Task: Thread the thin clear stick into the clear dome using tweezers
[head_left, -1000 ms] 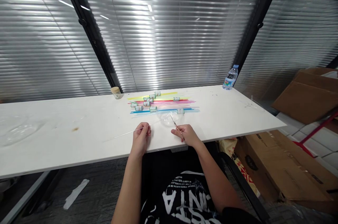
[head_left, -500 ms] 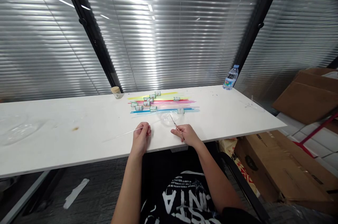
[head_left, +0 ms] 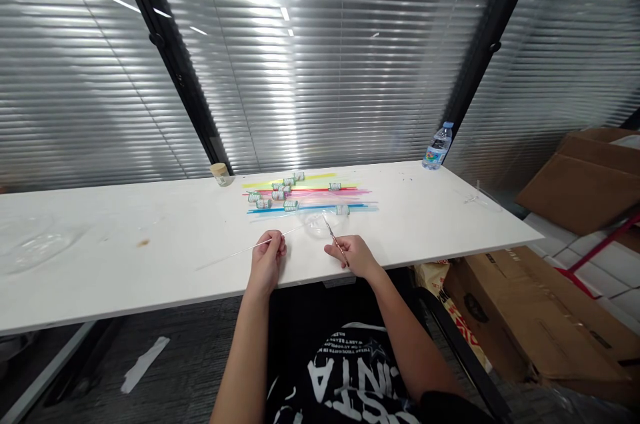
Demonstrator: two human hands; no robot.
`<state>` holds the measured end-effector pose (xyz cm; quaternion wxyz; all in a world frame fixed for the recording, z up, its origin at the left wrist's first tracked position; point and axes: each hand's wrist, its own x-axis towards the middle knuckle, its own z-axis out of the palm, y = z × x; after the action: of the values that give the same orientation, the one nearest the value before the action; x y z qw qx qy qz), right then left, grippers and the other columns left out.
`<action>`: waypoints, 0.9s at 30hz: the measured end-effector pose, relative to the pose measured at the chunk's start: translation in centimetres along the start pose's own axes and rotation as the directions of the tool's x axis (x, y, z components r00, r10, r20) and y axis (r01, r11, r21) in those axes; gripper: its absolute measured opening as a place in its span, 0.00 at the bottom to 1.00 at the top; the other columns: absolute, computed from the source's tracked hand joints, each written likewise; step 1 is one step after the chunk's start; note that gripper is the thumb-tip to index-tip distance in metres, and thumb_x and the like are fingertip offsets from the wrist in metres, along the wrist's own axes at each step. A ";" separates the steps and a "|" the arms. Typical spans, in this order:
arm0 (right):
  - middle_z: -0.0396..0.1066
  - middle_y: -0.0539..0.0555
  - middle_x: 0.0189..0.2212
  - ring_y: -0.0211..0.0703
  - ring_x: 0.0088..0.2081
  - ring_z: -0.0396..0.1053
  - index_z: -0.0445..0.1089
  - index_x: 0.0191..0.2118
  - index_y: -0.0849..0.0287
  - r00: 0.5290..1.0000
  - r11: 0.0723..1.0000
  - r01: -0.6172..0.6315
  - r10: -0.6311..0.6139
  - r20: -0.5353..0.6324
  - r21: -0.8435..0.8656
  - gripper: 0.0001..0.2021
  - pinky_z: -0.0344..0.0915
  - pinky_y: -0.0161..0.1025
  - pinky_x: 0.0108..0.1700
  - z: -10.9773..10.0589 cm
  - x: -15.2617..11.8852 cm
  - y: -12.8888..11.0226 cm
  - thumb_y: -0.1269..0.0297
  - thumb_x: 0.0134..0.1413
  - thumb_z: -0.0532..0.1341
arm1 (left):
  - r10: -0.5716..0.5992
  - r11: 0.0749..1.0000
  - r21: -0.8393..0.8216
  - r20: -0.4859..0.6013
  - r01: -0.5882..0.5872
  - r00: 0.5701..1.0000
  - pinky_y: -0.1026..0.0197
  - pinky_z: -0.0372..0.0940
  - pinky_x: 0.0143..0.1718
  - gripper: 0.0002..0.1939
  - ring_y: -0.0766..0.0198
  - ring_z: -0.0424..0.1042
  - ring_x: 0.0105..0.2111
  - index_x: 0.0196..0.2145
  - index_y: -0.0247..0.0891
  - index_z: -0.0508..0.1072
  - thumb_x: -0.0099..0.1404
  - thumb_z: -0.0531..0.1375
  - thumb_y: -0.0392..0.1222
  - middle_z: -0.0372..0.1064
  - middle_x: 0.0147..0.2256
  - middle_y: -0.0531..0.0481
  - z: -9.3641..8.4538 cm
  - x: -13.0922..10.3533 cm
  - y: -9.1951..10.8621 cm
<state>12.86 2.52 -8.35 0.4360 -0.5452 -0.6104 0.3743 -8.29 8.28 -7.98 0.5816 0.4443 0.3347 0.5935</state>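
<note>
Slatted blinds [head_left: 315,77] fill the whole background before me, with dark frame bars slanting across them. Below them stretches my long white table [head_left: 190,231], its near edge just in front of my body. Off its right end, a cardboard box [head_left: 560,317] lies on the floor. Coloured sticks [head_left: 320,196], yellow, red, pink and blue, lie lengthwise between the far edge and my hands. Clear plastic [head_left: 43,247] (hard to make out against the white) lies toward the table's left end. One thin pale strand [head_left: 235,254] slants across near the front edge, and my left hand [head_left: 269,254] is closed on it, pinching it between thumb and fingers. A water bottle [head_left: 437,149] stands upright by the far right corner. My right hand [head_left: 353,254], near the front edge, grips the scissors [head_left: 335,240], whose blades point away from me toward a round clear piece [head_left: 316,227]. A lidded jar [head_left: 220,175] stands near the far edge, left of the sticks. Small patterned rolls [head_left: 279,195] lie among the sticks. Smallest is a brown stain [head_left: 143,243] on the tabletop, well left of my hands.
</note>
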 end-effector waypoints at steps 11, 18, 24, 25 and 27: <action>0.54 0.45 0.12 0.33 0.18 0.51 0.53 0.16 0.57 1.000 1.000 0.016 -0.016 -0.019 -0.006 0.26 0.48 0.35 0.25 0.0 0.1 -0.2 0.47 0.54 0.61 | 0.003 1.000 0.022 -0.011 -0.003 1.000 0.69 0.53 0.25 0.18 0.73 0.57 0.24 0.28 0.36 0.70 0.53 0.70 0.52 0.59 0.25 0.56 -0.3 0.1 -0.3; 0.55 0.45 0.12 0.33 0.19 0.52 0.54 0.16 0.57 0.999 0.999 0.036 -0.036 -0.016 -0.021 0.25 0.49 0.35 0.26 0.0 0.0 -0.3 0.49 0.54 0.61 | 0.010 1.000 0.023 -0.019 -0.009 1.000 0.70 0.53 0.25 0.19 0.74 0.58 0.23 0.30 0.36 0.70 0.52 0.70 0.52 0.60 0.25 0.56 -0.2 0.1 -0.1; 0.56 0.45 0.13 0.34 0.19 0.52 0.56 0.17 0.57 1.000 0.999 0.011 -0.012 -0.019 -0.045 0.24 0.50 0.35 0.25 0.0 0.0 -0.3 0.48 0.53 0.61 | 0.022 0.999 0.034 -0.018 -0.022 1.000 0.70 0.53 0.24 0.18 0.74 0.58 0.23 0.31 0.37 0.71 0.53 0.70 0.52 0.60 0.24 0.57 -0.2 0.1 -0.2; 0.56 0.46 0.13 0.34 0.20 0.52 0.56 0.18 0.57 1.000 0.999 0.008 -0.009 -0.020 -0.052 0.24 0.50 0.35 0.25 0.0 0.0 -0.3 0.47 0.53 0.60 | 0.023 0.999 0.035 -0.018 -0.023 1.000 0.70 0.53 0.24 0.18 0.74 0.58 0.23 0.31 0.37 0.71 0.52 0.70 0.52 0.60 0.24 0.57 -0.2 0.1 -0.2; 0.56 0.46 0.14 0.34 0.20 0.51 0.56 0.18 0.57 1.000 0.998 0.005 -0.006 -0.021 -0.063 0.24 0.49 0.35 0.25 0.0 0.0 -0.3 0.46 0.53 0.60 | 0.021 0.999 0.036 -0.016 -0.021 1.000 0.70 0.53 0.24 0.18 0.74 0.58 0.23 0.31 0.37 0.71 0.52 0.70 0.52 0.59 0.24 0.57 -0.2 0.1 -0.2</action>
<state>12.71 2.46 -8.07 0.4260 -0.5611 -0.6187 0.3477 -8.40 8.39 -8.27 0.5645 0.4532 0.3454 0.5972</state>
